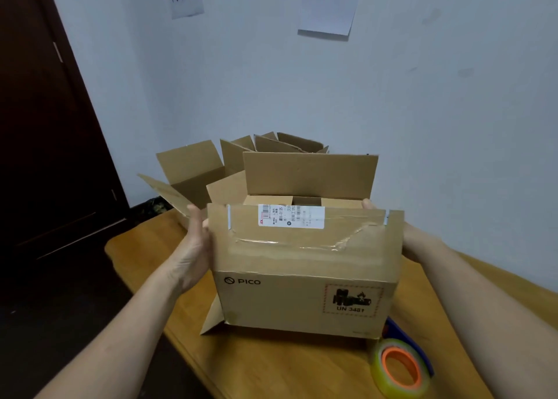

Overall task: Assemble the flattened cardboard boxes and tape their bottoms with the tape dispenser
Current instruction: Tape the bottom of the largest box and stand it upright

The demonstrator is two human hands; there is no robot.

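I hold a brown cardboard box, printed PICO with a UN 3481 battery label, upright over the wooden table. Its top flaps stand up; the near flap carries a white shipping label and old torn tape. One bottom flap sticks out at the lower left. My left hand presses flat against the box's left side, thumb pointing up. My right hand is mostly hidden behind the right side, with only its fingertips showing over the rim. The tape dispenser, blue with a clear roll on an orange core, lies at the table's near right.
Other assembled boxes with open flaps stand behind, at the table's far end against the white wall. A dark door is on the left. Two paper signs hang on the wall. The table's left edge runs diagonally.
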